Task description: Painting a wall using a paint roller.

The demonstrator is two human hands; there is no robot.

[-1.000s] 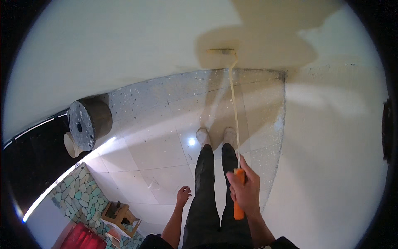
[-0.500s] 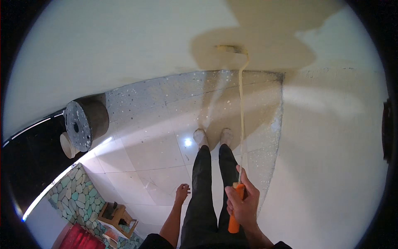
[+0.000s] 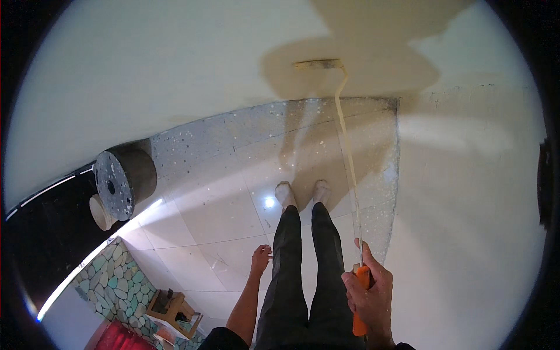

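Paint-speckled floor tiles (image 3: 221,210) spread beneath you. Nearest, your right hand (image 3: 376,294) was wrapped around the orange handle (image 3: 363,277) of the paint roller (image 3: 349,150), while your left hand (image 3: 261,258) hung beside your left leg (image 3: 287,256), its fingers loosely curled, apparently empty. Past your feet (image 3: 321,192), the roller head (image 3: 319,64) was at the far wall (image 3: 192,64), just above the floor's far edge, left of its far right corner.

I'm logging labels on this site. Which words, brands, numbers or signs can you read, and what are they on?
None can be read.
Roller, handle and drum: no legible text.
Box: too small to tell whether anything is printed.
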